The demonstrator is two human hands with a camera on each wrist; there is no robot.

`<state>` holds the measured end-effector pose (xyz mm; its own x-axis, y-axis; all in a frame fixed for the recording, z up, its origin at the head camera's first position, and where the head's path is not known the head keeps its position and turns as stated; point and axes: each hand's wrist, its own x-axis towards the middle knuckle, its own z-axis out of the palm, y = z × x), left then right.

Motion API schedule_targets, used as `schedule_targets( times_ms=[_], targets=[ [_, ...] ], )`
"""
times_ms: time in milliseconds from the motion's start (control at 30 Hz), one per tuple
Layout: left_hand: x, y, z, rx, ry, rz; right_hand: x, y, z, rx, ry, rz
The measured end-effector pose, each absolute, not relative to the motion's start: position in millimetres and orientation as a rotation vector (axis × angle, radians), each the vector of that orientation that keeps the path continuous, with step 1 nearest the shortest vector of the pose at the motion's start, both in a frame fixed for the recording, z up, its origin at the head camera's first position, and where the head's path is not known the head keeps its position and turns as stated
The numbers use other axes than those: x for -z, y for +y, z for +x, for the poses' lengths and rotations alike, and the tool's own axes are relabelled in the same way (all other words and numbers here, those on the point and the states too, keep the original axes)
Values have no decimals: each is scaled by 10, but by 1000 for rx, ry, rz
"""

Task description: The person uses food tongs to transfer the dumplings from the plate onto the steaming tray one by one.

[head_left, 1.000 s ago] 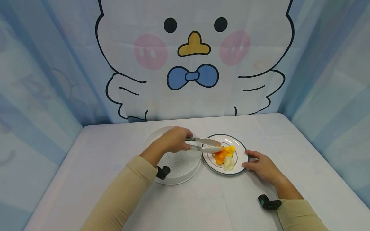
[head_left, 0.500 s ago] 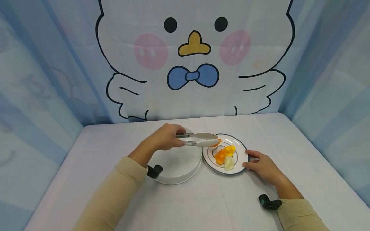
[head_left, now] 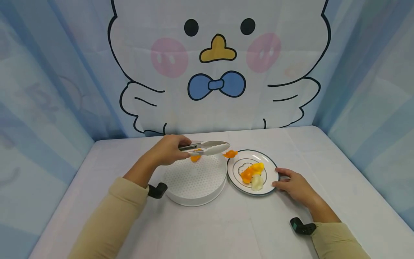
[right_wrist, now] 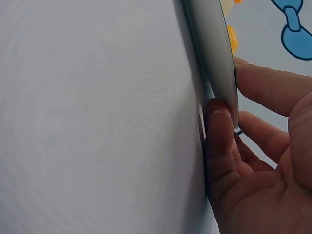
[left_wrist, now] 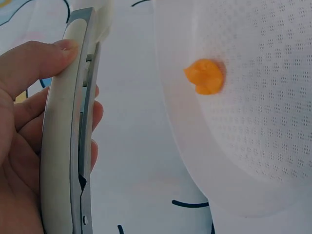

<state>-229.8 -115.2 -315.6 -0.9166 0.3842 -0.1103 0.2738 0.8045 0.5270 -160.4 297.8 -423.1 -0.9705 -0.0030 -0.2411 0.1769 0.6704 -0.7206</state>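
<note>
My left hand (head_left: pixel 169 149) grips metal tongs (head_left: pixel 211 146) with white tips, held over a round white perforated steamer basket (head_left: pixel 195 183). A small orange piece (head_left: pixel 230 154), shaped like a dumpling, shows just below the tong tips, between basket and plate. Another orange piece (left_wrist: pixel 205 76) lies inside the basket in the left wrist view; the tongs partly cover it in the head view. My right hand (head_left: pixel 292 185) pinches the rim of a white, blue-edged plate (head_left: pixel 237 183), fingertips tucked under it in the right wrist view. Orange, yellow (head_left: pixel 258 167) and pale (head_left: pixel 257 182) pieces sit on the plate.
The plate stands right beside the basket on a white-covered table (head_left: pixel 226 230). A cloth backdrop (head_left: pixel 216 115) with a cartoon bird rises behind the table, and blue cloth (head_left: pixel 48 90) hangs at the sides.
My left hand has moved left and up with the tongs, from the plate to over the basket. An orange piece has come away from the plate's pile. The right hand stays at the rim.
</note>
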Motion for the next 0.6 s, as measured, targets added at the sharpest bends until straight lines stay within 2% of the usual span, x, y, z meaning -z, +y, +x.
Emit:
schedule_targets(
  times_ms=[233,600],
  targets=[
    [3224,-1212,-2284,-761,2758,476,4211,2970,-1597,1146,2674,135],
    [3309,-986,-2237,-716,2720,645,4226,2977,-1600,1155,2673,140]
  ],
)
